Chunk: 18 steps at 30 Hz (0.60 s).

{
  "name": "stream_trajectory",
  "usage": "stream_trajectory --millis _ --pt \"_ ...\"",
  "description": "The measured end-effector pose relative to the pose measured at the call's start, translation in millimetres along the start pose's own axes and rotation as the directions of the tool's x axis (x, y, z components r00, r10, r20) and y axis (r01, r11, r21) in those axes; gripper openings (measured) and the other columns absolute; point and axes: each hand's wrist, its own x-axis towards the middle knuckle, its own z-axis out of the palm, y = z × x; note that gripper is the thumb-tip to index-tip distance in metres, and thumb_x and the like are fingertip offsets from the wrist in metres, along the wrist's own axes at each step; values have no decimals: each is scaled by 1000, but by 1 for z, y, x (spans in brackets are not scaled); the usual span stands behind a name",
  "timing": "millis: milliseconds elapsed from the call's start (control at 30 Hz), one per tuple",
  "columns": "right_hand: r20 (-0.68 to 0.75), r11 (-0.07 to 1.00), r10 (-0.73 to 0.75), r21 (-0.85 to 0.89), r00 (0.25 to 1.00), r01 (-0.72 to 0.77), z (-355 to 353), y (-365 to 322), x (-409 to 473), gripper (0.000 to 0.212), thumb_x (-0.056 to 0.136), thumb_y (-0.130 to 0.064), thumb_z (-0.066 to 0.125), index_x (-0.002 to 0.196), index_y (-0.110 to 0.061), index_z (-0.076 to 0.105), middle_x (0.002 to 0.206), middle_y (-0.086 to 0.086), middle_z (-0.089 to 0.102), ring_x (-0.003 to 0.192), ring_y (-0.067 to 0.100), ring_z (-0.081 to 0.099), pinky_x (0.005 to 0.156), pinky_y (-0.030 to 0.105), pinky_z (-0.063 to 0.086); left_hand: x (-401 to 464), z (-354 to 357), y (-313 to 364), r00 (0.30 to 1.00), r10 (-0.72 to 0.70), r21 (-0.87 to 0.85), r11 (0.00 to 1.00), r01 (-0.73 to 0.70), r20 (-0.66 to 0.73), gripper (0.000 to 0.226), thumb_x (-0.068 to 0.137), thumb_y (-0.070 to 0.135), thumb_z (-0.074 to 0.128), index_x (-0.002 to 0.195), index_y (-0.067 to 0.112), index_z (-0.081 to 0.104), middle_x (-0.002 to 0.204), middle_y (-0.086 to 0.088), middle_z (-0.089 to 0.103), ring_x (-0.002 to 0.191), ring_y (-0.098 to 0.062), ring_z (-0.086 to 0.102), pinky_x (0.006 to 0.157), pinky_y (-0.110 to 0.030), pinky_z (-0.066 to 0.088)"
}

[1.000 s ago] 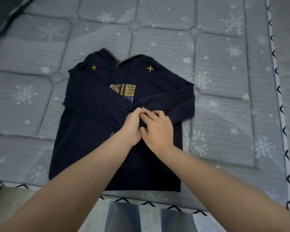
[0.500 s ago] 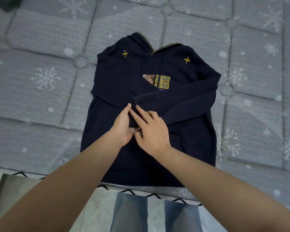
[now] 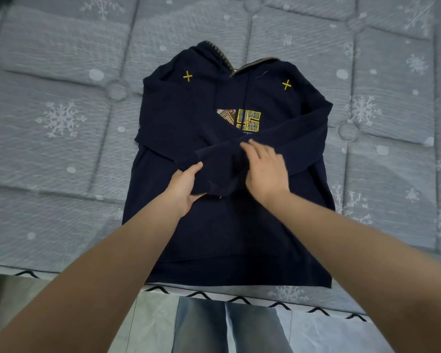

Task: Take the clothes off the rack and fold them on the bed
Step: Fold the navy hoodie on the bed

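With the navy hoodie (image 3: 229, 179) lying face-up on the bed (image 3: 61, 149), the left hand (image 3: 186, 186) grips the sleeve cuff (image 3: 214, 174) just beside the right hand (image 3: 264, 169), which presses flat with fingers straight, so smoothing outward from that palm while keeping the cuff taut should set a crisp fold.

Both forearms are bare from the near corners of the view up to the wrists; no sleeve, watch, band or ring shows on either. The left hand (image 3: 183, 186) and the right hand (image 3: 266, 171) are bare too, without gloves. The right hand's fingers (image 3: 255, 149) are smeared by blur, so nails and fine detail cannot be made out. At the near edge, between the arms, two trouser legs (image 3: 227, 327) of faded blue-grey denim stand side by side, a narrow dark gap between them.
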Motion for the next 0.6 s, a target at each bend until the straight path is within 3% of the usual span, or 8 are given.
stream_trajectory --millis 167,300,467,600 --pt "36 988 142 -68 989 -139 -9 59 51 81 90 -5 55 159 -23 16 166 1 17 154 28 10 122 46 15 21 10 -4 989 35 177 984 -9 -145 52 94 30 66 141 16 46 128 -4 59 109 -24 62 94 -42 56" --pt "125 939 160 -326 979 -111 -18 97 87 79 94 -10 51 160 -25 9 166 3 18 154 32 3 124 52 0 34 16 -12 955 110 190 980 -59 -275 57 89 34 72 139 15 49 128 -1 60 112 -23 61 99 -41 53" --pt "234 778 215 -628 948 -21 -32 131 111 46 94 -23 49 139 -20 46 138 8 50 133 33 35 114 47 22 44 31 -18 967 163 142 980 -137 -196 67 80 47 78 137 24 52 124 10 61 112 -14 60 102 -39 50" --pt "288 672 291 -741 912 20 -37 152 124 45 99 -33 30 135 -23 54 134 5 53 128 31 35 113 48 18 59 42 -25 902 209 176 973 -152 -377 79 83 54 71 147 16 43 141 2 54 126 -20 54 110 -39 44"
